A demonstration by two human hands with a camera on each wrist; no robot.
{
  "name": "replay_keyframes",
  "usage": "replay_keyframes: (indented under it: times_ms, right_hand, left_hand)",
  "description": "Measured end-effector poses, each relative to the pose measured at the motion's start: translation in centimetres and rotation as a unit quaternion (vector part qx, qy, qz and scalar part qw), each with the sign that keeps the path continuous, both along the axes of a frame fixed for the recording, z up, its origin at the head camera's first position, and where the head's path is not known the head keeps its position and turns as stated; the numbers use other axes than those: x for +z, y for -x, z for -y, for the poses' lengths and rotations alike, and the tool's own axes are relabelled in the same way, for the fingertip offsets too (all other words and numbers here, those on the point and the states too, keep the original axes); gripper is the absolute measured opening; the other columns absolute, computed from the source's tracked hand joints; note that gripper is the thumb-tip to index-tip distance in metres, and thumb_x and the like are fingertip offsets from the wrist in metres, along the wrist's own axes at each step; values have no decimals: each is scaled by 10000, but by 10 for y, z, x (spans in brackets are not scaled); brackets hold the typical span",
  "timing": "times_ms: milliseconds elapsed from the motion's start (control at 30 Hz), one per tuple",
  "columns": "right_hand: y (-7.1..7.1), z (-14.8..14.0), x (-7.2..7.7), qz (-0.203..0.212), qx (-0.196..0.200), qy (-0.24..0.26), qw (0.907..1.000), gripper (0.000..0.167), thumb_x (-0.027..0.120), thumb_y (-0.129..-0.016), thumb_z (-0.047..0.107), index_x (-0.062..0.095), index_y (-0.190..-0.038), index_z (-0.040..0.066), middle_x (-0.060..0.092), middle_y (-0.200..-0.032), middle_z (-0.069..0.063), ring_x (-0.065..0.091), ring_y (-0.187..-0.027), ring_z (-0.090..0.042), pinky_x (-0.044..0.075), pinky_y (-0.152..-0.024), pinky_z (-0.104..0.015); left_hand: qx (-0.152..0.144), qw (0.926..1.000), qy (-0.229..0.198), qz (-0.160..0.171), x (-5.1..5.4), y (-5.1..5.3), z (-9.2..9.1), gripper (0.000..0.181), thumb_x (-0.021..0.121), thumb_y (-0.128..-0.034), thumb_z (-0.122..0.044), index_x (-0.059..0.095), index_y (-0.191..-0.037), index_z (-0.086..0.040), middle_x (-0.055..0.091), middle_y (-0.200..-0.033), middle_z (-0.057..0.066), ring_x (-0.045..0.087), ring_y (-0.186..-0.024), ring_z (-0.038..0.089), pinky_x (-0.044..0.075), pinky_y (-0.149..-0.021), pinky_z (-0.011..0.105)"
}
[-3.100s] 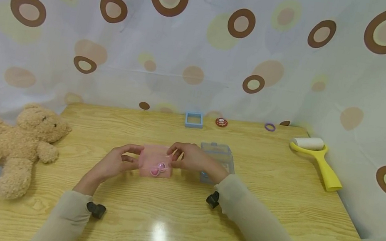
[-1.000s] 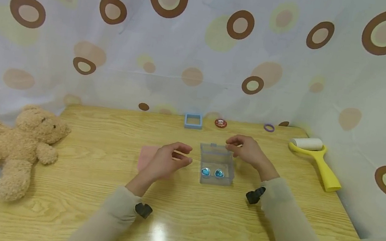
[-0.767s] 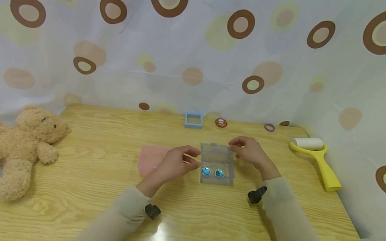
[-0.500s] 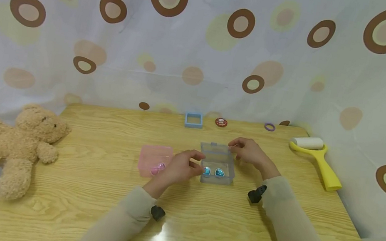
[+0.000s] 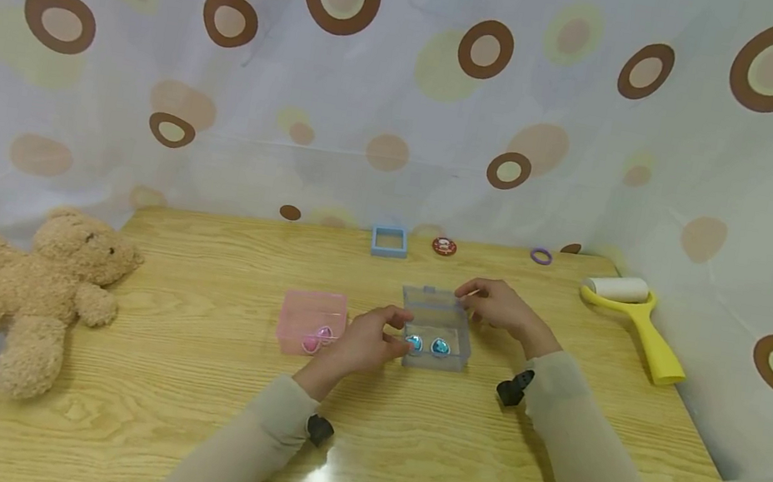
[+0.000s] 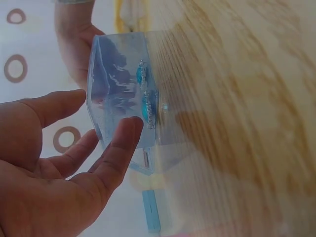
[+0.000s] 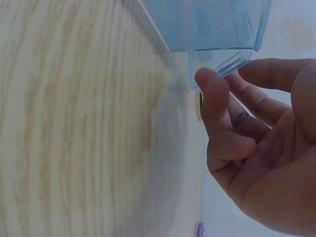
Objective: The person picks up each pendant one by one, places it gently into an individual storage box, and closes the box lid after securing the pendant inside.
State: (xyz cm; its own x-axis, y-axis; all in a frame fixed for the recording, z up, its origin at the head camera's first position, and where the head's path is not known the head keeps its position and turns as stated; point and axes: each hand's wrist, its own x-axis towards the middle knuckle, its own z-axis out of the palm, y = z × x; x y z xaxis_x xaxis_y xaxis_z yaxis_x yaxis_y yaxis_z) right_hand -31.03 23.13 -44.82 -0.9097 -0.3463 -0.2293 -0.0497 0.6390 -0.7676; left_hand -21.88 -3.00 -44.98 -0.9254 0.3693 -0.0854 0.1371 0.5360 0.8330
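A clear bluish plastic box [image 5: 433, 360] stands on the table with its hinged lid [image 5: 429, 297] raised at the back. Inside lie two blue teardrop gems [image 5: 440, 347] with beaded silvery rims. At the lid's right corner my right hand [image 5: 498, 306] pinches the edge between thumb and fingertip, as the right wrist view [image 7: 256, 128] also shows. My left hand [image 5: 366, 341] is at the box's left side, fingers spread and fingertips close to the wall; whether they touch it is unclear. Left of that hand a pink clear box [image 5: 299, 316] holds pink gems [image 5: 318, 338].
Along the back edge are a light blue square frame [image 5: 390, 241], a red round badge [image 5: 444, 247] and a purple ring [image 5: 541, 256]. A yellow-handled lint roller [image 5: 646, 328] lies at the right. A teddy bear [image 5: 41, 287] lies at the left.
Both hands left the pink box and went to the bluish box. The left hand then moved right, up to its left side. The right hand has stayed at the lid corner.
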Motion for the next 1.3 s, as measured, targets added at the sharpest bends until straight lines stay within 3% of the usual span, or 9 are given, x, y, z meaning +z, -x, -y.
replay_keyframes:
  times_ms: [300, 467, 767, 967, 1300]
  right_hand:
    - [1, -1, -2, -118, -67, -72, 9999, 285, 508, -1038, 186, 626, -1266, 63, 660, -1137, -176, 631, -833, -257, 457, -600, -293]
    - [0, -1, 2, -360, -61, -7, 9993, 312, 501, -1039, 172, 595, -1298, 25, 652, -1190, -230, 647, -853, -304, 529, -749, -395]
    - [-1, -3, 10, -533, -382, 406, 9970, 380, 474, -1064, 260, 487, -1356, 17, 679, -1184, -238, 651, -905, -406, 497, -868, -509]
    - [-3, -5, 14, -448, -475, 573, 9962, 416, 445, -1076, 306, 472, -1380, 24, 675, -1192, -225, 631, -904, -433, 481, -781, -427]
    - [-14, -7, 29, -519, -332, 550, 9966, 416, 386, -1094, 338, 577, -1282, 18, 638, -1180, -195, 628, -861, -293, 446, -659, -280]
  left_hand:
    - [66, 10000, -61, 12, -1, -1, -2, 470, 718, -922, -159, 572, -1359, -70, 623, -1290, 161, 689, -1100, 341, 591, -807, 350]
    - [120, 9999, 1, -17, -2, 0, -2, 463, 723, -920, -163, 582, -1354, -82, 632, -1283, 154, 692, -1089, 331, 588, -796, 342]
    - [112, 9998, 158, -44, -1, 2, -3, 465, 729, -916, -163, 584, -1350, -81, 645, -1274, 158, 699, -1082, 324, 589, -827, 368]
    - [120, 9997, 234, 0, -1, 2, -3, 462, 728, -919, -176, 584, -1351, -95, 652, -1268, 147, 695, -1097, 317, 585, -842, 368]
    - [105, 9995, 292, -9, 0, 3, -3, 456, 730, -918, -175, 588, -1344, -101, 657, -1264, 141, 696, -1106, 307, 583, -842, 359]
